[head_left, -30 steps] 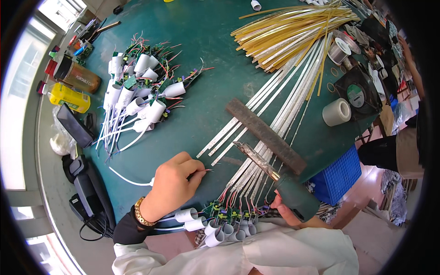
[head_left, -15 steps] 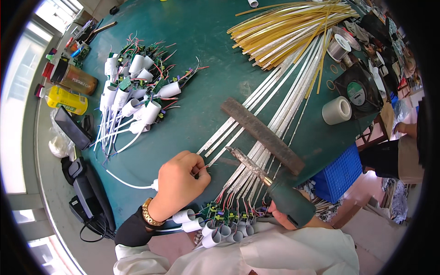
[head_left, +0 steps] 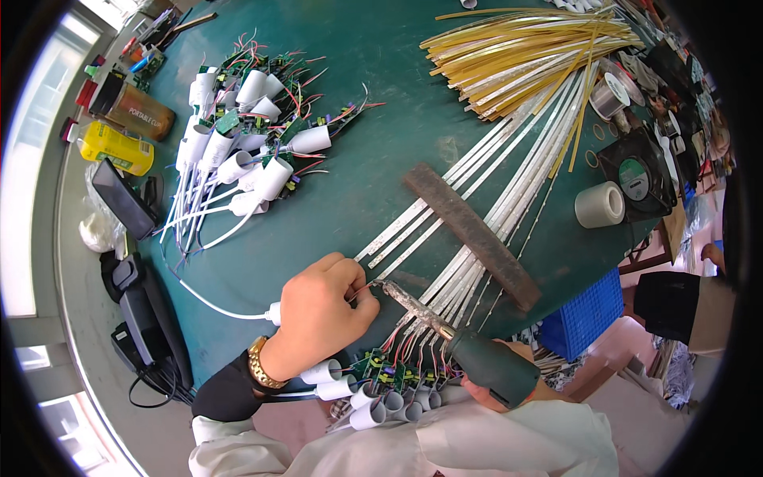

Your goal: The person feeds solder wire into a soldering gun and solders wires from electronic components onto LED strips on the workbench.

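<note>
My left hand point(head_left: 330, 300) is closed in a pinch on a thin red wire point(head_left: 362, 288), held near the lower end of a narrow white strip point(head_left: 407, 243). A white cap with a cable point(head_left: 274, 313) shows beside that wrist. My right hand point(head_left: 479, 394), partly hidden, grips the dark green handle of a soldering iron point(head_left: 493, 367). Its crusted tip lies by the wire and the strip end; contact is hard to make out. A dark flat bar point(head_left: 470, 234) lies across the strips. Below, several strips are wired to small green circuit boards point(head_left: 389, 367) with white cups point(head_left: 369, 414).
On the left sit a pile of white cups with boards point(head_left: 253, 86), a phone point(head_left: 125, 199), a yellow bottle point(head_left: 117, 149) and a brown cup point(head_left: 141, 113). Yellow-white strips point(head_left: 524, 60), a solder spool point(head_left: 609, 97), a white roll point(head_left: 600, 205) and a blue crate point(head_left: 582, 314) are opposite.
The soldering iron has come left and down, its tip now beside my left fingertips. My left hand keeps its pinch on the wire. The whole view has shifted slightly.
</note>
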`<action>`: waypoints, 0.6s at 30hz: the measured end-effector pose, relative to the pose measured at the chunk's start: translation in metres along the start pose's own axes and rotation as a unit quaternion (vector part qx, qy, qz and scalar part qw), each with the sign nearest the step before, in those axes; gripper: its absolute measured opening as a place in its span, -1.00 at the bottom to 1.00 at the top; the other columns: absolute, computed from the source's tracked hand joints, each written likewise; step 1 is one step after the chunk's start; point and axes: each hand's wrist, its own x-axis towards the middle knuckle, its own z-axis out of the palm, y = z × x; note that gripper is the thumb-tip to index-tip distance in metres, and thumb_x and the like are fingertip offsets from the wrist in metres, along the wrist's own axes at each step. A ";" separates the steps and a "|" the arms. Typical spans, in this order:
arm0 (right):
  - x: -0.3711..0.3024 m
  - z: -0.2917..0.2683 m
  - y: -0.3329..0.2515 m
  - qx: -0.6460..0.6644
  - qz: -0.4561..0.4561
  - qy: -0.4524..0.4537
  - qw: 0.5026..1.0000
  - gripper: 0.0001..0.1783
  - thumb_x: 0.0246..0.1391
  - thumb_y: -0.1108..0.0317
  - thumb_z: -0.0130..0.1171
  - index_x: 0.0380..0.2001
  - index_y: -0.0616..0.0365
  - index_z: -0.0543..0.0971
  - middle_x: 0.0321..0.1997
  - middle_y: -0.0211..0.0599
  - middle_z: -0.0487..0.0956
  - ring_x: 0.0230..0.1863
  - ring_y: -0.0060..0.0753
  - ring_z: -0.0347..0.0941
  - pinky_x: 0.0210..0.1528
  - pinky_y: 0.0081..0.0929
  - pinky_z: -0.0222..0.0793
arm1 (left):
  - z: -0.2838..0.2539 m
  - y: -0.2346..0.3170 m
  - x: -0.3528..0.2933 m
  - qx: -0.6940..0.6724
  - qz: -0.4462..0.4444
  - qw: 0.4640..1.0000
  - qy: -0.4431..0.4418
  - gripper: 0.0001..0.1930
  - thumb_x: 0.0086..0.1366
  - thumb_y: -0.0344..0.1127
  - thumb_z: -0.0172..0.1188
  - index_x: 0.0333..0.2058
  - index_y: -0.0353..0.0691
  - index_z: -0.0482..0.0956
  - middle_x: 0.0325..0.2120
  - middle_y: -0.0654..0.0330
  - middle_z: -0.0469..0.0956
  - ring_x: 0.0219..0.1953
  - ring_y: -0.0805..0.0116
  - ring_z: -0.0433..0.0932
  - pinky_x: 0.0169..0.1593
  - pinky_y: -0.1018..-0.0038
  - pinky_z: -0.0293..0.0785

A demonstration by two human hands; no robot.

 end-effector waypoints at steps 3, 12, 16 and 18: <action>0.001 0.000 0.001 -0.017 -0.004 0.002 1.000 -0.80 -0.20 0.43 0.31 -0.39 0.13 0.61 -0.48 -0.34 0.59 -0.54 -0.27 0.52 -0.52 -0.43 0.42 | 0.001 -0.001 0.000 -0.005 -0.008 1.000 0.003 -0.91 -0.09 -0.45 0.24 -0.59 -0.21 0.48 -0.61 0.19 0.44 -0.59 0.18 0.47 -0.51 0.34 0.38; -0.021 0.005 0.018 -0.051 -0.041 -0.015 0.998 -0.74 -0.25 0.37 0.36 -0.37 0.10 0.61 -0.42 -0.32 0.59 -0.51 -0.25 0.53 -0.48 -0.41 0.44 | 0.001 -0.002 0.000 -0.006 -0.006 1.000 -0.001 -0.91 -0.09 -0.44 0.24 -0.59 -0.22 0.49 -0.61 0.17 0.45 -0.60 0.15 0.47 -0.51 0.32 0.38; -0.024 0.006 0.015 0.061 0.068 -0.033 0.995 -0.63 -0.33 0.34 0.40 -0.31 0.08 0.64 -0.30 -0.27 0.62 -0.43 -0.22 0.58 -0.43 -0.43 0.50 | 0.000 -0.002 0.000 -0.009 -0.016 1.000 -0.009 -0.91 -0.10 -0.44 0.25 -0.60 -0.21 0.49 -0.61 0.17 0.45 -0.60 0.15 0.47 -0.51 0.31 0.38; -0.024 0.003 0.011 0.052 0.072 -0.031 0.996 -0.82 -0.14 0.38 0.29 -0.39 0.16 0.59 -0.41 -0.26 0.58 -0.46 -0.29 0.55 -0.44 -0.47 0.47 | 0.000 -0.003 0.000 -0.004 -0.003 1.000 -0.002 -0.91 -0.10 -0.46 0.25 -0.60 -0.23 0.50 -0.61 0.19 0.44 -0.63 0.26 0.45 -0.53 0.40 0.37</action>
